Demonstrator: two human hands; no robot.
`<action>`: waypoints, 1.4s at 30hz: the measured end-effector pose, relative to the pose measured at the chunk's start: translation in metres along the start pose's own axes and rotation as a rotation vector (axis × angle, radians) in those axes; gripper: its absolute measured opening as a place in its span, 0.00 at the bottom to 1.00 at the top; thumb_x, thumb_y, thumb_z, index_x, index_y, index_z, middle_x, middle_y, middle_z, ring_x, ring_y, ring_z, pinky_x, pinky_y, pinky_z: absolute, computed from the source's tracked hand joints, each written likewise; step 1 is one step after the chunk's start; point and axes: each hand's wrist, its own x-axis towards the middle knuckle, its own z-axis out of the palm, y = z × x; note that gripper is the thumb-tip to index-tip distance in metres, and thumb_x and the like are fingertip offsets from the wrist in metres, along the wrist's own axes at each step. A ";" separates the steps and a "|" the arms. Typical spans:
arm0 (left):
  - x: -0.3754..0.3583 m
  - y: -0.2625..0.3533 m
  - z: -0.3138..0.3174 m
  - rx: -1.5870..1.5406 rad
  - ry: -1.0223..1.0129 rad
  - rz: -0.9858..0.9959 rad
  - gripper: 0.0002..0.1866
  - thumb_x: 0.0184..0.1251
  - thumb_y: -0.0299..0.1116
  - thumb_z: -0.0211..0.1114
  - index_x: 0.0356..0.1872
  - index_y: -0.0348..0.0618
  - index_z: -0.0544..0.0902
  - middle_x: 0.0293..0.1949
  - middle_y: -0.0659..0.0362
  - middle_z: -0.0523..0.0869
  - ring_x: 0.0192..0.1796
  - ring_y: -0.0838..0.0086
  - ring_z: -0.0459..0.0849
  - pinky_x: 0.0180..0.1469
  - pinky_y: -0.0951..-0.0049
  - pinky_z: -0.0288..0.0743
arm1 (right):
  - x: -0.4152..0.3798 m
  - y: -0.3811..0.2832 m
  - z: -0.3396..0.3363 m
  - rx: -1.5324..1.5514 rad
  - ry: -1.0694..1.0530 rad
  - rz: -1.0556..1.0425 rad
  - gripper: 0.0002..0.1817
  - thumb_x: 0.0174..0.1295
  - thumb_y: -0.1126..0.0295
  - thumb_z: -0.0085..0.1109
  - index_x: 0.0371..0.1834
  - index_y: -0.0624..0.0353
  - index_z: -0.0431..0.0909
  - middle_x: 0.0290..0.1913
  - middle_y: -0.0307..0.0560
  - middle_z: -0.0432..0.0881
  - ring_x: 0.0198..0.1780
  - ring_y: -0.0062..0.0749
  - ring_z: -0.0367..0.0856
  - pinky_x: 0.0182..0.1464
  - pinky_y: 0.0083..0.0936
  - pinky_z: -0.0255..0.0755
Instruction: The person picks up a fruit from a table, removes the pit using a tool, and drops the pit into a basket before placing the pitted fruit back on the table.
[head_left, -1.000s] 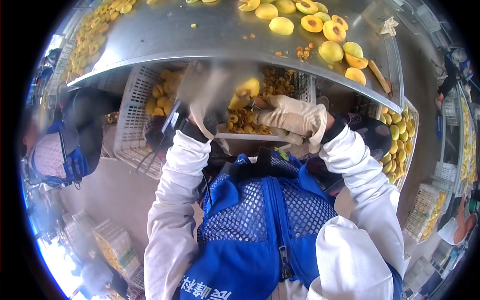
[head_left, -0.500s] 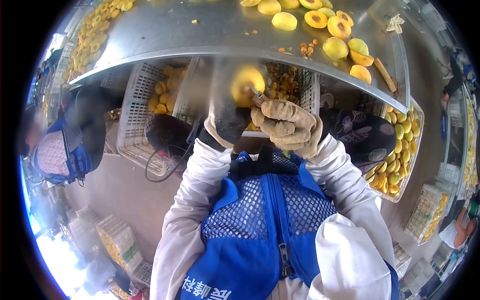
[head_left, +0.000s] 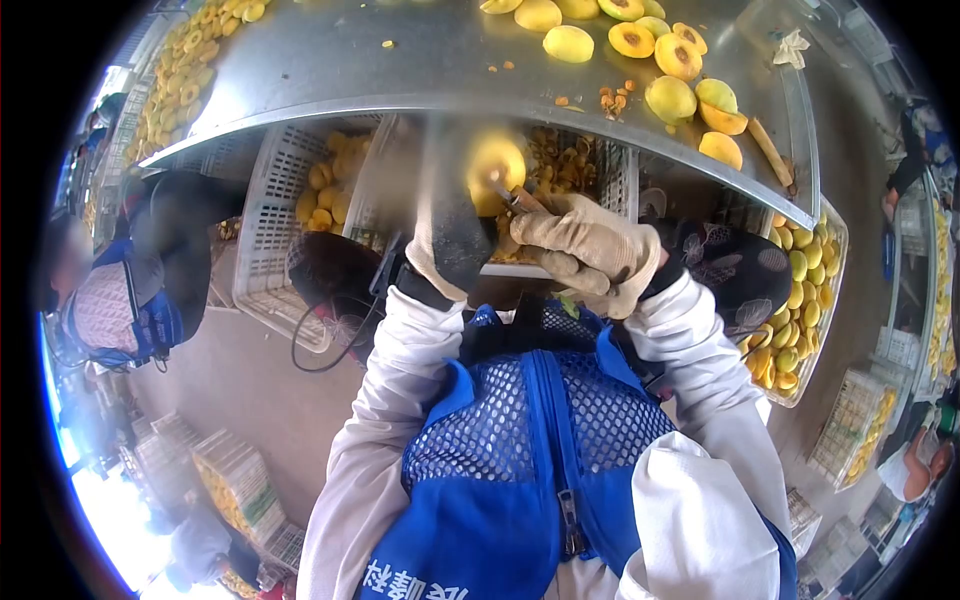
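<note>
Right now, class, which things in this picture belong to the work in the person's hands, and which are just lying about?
In use:
left hand
yellow fruit
right hand
small tool

Lying about:
fruit halves on the metal table
white crate
tray of fruit

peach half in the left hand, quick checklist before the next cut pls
1. Left hand grips the peach half: ok, the fruit is held up below the table edge.
2. Right hand holds the small tool firmly: ok, its tip is at the fruit.
3. Both hands gloved: ok.
4. Blade clear of the left fingers: cannot tell, blurred.
5. White crate under the fruit to catch scraps: ok.
6. Space on the metal table for the finished half: ok.
</note>
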 end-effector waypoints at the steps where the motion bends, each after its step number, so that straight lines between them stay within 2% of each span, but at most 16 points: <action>1: -0.001 -0.006 -0.002 0.152 -0.037 -0.021 0.41 0.51 0.18 0.77 0.68 0.34 0.66 0.57 0.51 0.80 0.59 0.65 0.80 0.63 0.66 0.76 | -0.003 -0.012 0.007 -0.154 0.028 -0.023 0.16 0.73 0.58 0.55 0.46 0.64 0.77 0.16 0.29 0.66 0.11 0.10 0.55 0.14 0.14 0.50; 3: -0.003 -0.011 -0.005 0.209 -0.018 0.105 0.39 0.52 0.15 0.73 0.68 0.34 0.66 0.58 0.51 0.80 0.59 0.65 0.80 0.63 0.67 0.75 | -0.006 -0.027 0.010 -0.255 0.155 0.187 0.18 0.72 0.58 0.56 0.47 0.66 0.77 0.19 0.33 0.70 0.16 0.13 0.66 0.21 0.16 0.62; 5: -0.002 -0.014 -0.007 0.367 -0.070 0.151 0.36 0.56 0.12 0.67 0.68 0.34 0.66 0.58 0.51 0.80 0.58 0.65 0.80 0.63 0.69 0.75 | 0.011 -0.018 -0.014 -0.830 0.091 0.035 0.19 0.71 0.58 0.57 0.47 0.68 0.76 0.26 0.38 0.75 0.28 0.19 0.75 0.33 0.19 0.71; 6: -0.004 -0.017 -0.005 0.367 -0.068 0.154 0.36 0.56 0.12 0.67 0.68 0.34 0.66 0.58 0.51 0.80 0.58 0.65 0.80 0.63 0.69 0.75 | 0.019 -0.016 -0.022 -0.932 0.020 -0.061 0.23 0.71 0.56 0.55 0.54 0.68 0.76 0.40 0.49 0.83 0.43 0.34 0.83 0.47 0.28 0.75; 10: -0.009 -0.039 0.003 0.124 -0.005 0.071 0.35 0.56 0.11 0.63 0.69 0.33 0.66 0.57 0.50 0.80 0.58 0.63 0.81 0.63 0.70 0.75 | 0.026 -0.012 -0.028 -1.246 0.104 -0.020 0.31 0.71 0.51 0.53 0.67 0.66 0.71 0.59 0.63 0.80 0.60 0.56 0.80 0.58 0.41 0.74; 15: -0.011 -0.038 0.007 0.273 -0.021 0.206 0.35 0.56 0.12 0.65 0.68 0.32 0.66 0.55 0.49 0.81 0.57 0.62 0.82 0.61 0.70 0.76 | 0.041 0.005 -0.028 -1.418 0.206 0.005 0.25 0.69 0.57 0.55 0.60 0.65 0.73 0.45 0.66 0.84 0.51 0.61 0.83 0.52 0.45 0.77; 17: -0.013 -0.068 0.022 -1.231 0.106 -0.139 0.35 0.56 0.14 0.69 0.67 0.32 0.67 0.55 0.48 0.81 0.56 0.62 0.82 0.60 0.70 0.77 | 0.039 0.000 -0.019 -1.548 0.272 0.051 0.15 0.69 0.69 0.50 0.55 0.64 0.74 0.44 0.65 0.85 0.49 0.59 0.84 0.49 0.47 0.76; 18: -0.013 -0.061 0.018 -1.230 0.106 -0.139 0.35 0.56 0.14 0.69 0.67 0.32 0.67 0.55 0.48 0.81 0.56 0.62 0.82 0.60 0.70 0.77 | 0.038 0.004 -0.018 -1.563 0.281 0.014 0.15 0.71 0.68 0.47 0.54 0.65 0.74 0.41 0.65 0.85 0.47 0.60 0.84 0.47 0.48 0.76; 20: -0.015 -0.047 0.008 0.279 -0.003 0.110 0.35 0.55 0.16 0.71 0.65 0.32 0.68 0.55 0.48 0.81 0.55 0.63 0.83 0.58 0.70 0.78 | 0.044 0.016 -0.026 -1.555 0.328 -0.037 0.15 0.72 0.67 0.46 0.53 0.65 0.74 0.40 0.65 0.85 0.45 0.60 0.84 0.46 0.49 0.76; 25: -0.027 -0.041 0.002 0.365 0.065 0.161 0.31 0.56 0.20 0.73 0.62 0.31 0.71 0.52 0.47 0.82 0.51 0.62 0.84 0.56 0.70 0.79 | 0.042 0.028 -0.046 -1.486 0.429 -0.049 0.17 0.73 0.60 0.47 0.51 0.64 0.73 0.37 0.64 0.84 0.43 0.60 0.84 0.44 0.49 0.76; 27: -0.034 -0.020 -0.019 0.437 0.205 0.127 0.27 0.62 0.22 0.68 0.63 0.33 0.72 0.53 0.46 0.82 0.53 0.61 0.84 0.57 0.67 0.78 | 0.037 0.032 -0.048 -1.508 0.424 -0.351 0.16 0.70 0.64 0.50 0.55 0.63 0.69 0.34 0.61 0.85 0.42 0.59 0.84 0.43 0.47 0.78; 31: -0.017 -0.067 -0.124 0.579 0.458 0.059 0.20 0.70 0.31 0.63 0.60 0.34 0.77 0.56 0.47 0.81 0.52 0.65 0.84 0.56 0.66 0.79 | 0.036 0.026 -0.035 -1.357 0.373 -0.076 0.22 0.71 0.51 0.51 0.50 0.61 0.72 0.38 0.65 0.84 0.45 0.59 0.84 0.45 0.48 0.77; 35: -0.002 -0.068 -0.232 0.341 0.311 -0.017 0.21 0.67 0.33 0.67 0.57 0.32 0.80 0.54 0.50 0.82 0.49 0.67 0.83 0.53 0.67 0.78 | 0.052 0.051 -0.065 -1.369 0.271 0.163 0.22 0.70 0.57 0.54 0.52 0.68 0.73 0.53 0.54 0.85 0.52 0.53 0.84 0.53 0.42 0.77; 36: 0.003 -0.117 -0.268 0.501 0.458 -0.004 0.21 0.68 0.33 0.67 0.58 0.33 0.79 0.53 0.52 0.82 0.48 0.68 0.83 0.53 0.68 0.78 | 0.044 0.045 -0.059 -1.325 0.281 0.110 0.22 0.71 0.56 0.52 0.52 0.66 0.74 0.51 0.57 0.86 0.52 0.54 0.84 0.52 0.43 0.77; 39: 0.085 -0.003 -0.162 0.015 0.527 -0.440 0.20 0.69 0.23 0.61 0.62 0.35 0.76 0.56 0.49 0.82 0.56 0.60 0.82 0.55 0.65 0.79 | 0.031 0.040 -0.050 -1.099 0.326 -0.099 0.22 0.70 0.60 0.56 0.59 0.64 0.72 0.51 0.55 0.86 0.51 0.51 0.85 0.52 0.38 0.78; 42: 0.158 -0.055 -0.115 0.208 0.074 -0.306 0.19 0.70 0.30 0.64 0.60 0.36 0.79 0.55 0.53 0.85 0.54 0.66 0.85 0.52 0.72 0.79 | 0.005 0.030 -0.033 -0.899 0.408 -0.206 0.19 0.70 0.61 0.58 0.57 0.62 0.74 0.50 0.54 0.87 0.50 0.50 0.86 0.51 0.38 0.78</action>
